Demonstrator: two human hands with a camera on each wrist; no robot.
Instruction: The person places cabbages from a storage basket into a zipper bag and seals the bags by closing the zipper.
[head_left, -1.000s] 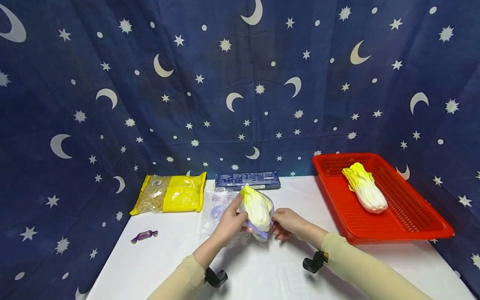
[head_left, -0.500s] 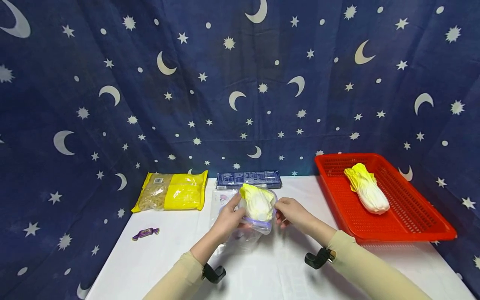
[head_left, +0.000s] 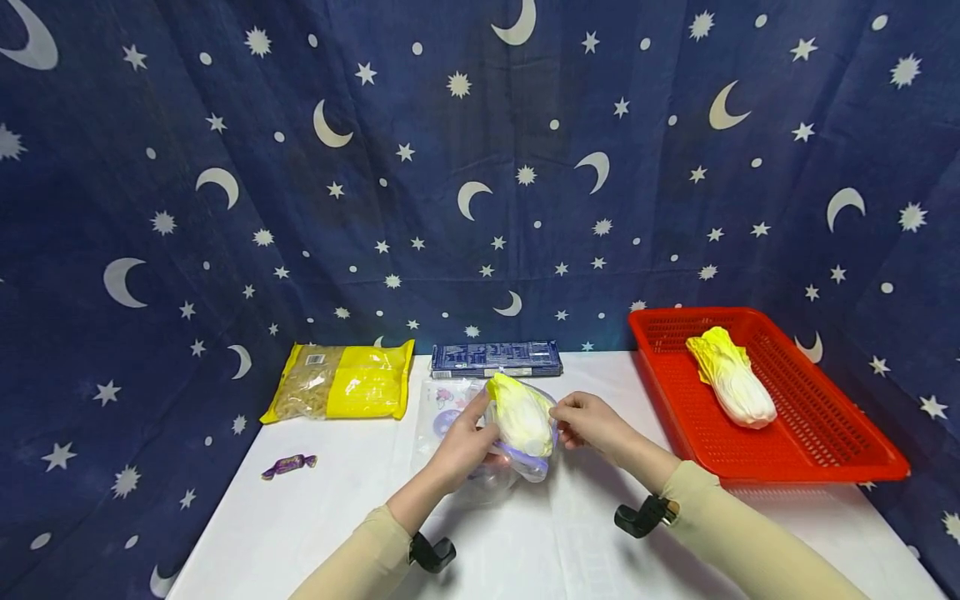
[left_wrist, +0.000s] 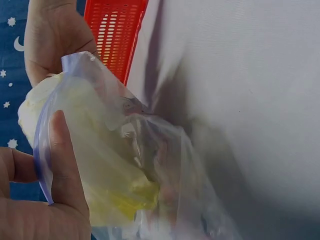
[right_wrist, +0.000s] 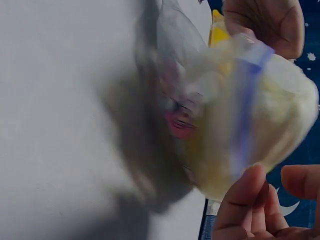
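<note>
A small napa cabbage (head_left: pixel 521 417) lies partly inside a clear zip bag (head_left: pixel 531 468), with its pale base at the opening. The purple zip strip (left_wrist: pixel 44 145) runs around the cabbage near its base. In the left wrist view, yellow leaf ends show through the plastic. My left hand (head_left: pixel 467 443) pinches the bag's rim on the left, the strip passing between thumb and fingers. At the rim's right side, my right hand (head_left: pixel 594 425) pinches the edge with its fingertips; the right wrist view has these fingers (right_wrist: pixel 245 200) at the end of the blurred strip.
A red basket (head_left: pixel 660 400) at the right holds another napa cabbage (head_left: pixel 738 387). At the back stand a blue packet (head_left: pixel 495 360) and a yellow bag of dry food (head_left: pixel 341 382). A purple wrapped candy (head_left: pixel 288 466) lies at the left; printed plastic (head_left: pixel 435 417) lies beneath the hands.
The cabbage and bag have tilted and turned between the hands and sit slightly farther right. My right hand has risen a little along the rim; my left keeps its hold.
</note>
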